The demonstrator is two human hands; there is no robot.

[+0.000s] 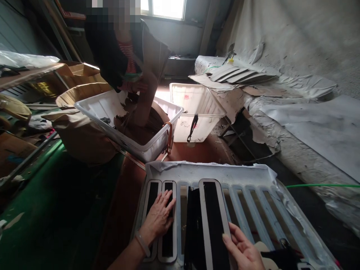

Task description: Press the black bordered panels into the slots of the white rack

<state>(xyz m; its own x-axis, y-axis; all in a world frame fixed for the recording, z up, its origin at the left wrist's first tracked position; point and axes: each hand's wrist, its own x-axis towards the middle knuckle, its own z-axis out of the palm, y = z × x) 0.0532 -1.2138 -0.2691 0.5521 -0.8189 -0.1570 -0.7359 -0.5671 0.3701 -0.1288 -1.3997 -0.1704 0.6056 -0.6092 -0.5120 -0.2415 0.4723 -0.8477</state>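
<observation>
Three black strips show in the slotted white tray [247, 176]: two narrow black strips with white rounded borders [168, 225] at its left side and one wider black strip in a white rounded frame [214, 221] near the middle. The left hand [159, 217] lies flat, fingers spread, across the two narrow strips, gripping nothing. The right hand [242, 250] rests open with fingertips touching the wider strip's right edge, holding nothing. Beyond the tray stand two white plastic tubs: a nearer tub [157, 144] with brown pieces, where another person [126, 56] bends over, and a farther tub [197, 112].
</observation>
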